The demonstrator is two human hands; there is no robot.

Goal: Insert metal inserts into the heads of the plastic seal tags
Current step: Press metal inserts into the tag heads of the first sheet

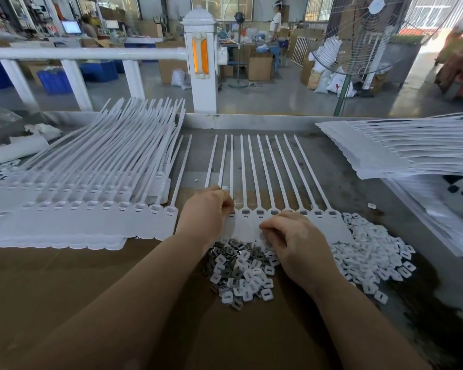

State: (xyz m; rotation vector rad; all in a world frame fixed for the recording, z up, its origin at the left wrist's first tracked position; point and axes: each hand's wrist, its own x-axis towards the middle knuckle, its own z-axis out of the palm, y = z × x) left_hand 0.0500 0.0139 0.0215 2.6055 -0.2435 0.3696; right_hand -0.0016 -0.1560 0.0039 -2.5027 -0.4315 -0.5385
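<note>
A: Nearest us is the brown cardboard-covered surface (64,303) and the two bare forearms reaching out over it. Why are the hands so close together?

B: I'd say so each can work the same strip. The left hand (206,212) has its fingers curled down onto the head end of the seal tag strip (278,182); whether they pinch an insert or just press the plastic, I cannot tell. The right hand (294,239) rests on the flat flags of that strip, fingers bent and close together, seemingly nipping something small, though the piece itself is hidden.

A: And the loose parts?

B: Heaped just beside the wrists, probably for short reaches. The metal inserts (225,249), grey, mixed with white caps, lie between the hands and toward us. A bigger pile of white caps (372,252) sits to the right, touching the strip's corner.

A: Which way do the tags run?

B: Long axis away from the person: tails point toward the metal rail (251,121) at the far edge, heads and flags toward the hands. The head pockets face up, which suits dropping inserts in.

A: The other stacks?

B: A stack on the left (78,198) lies the same way, fanned slightly. Another, on the right (385,145), lies crosswise, well apart.
</note>
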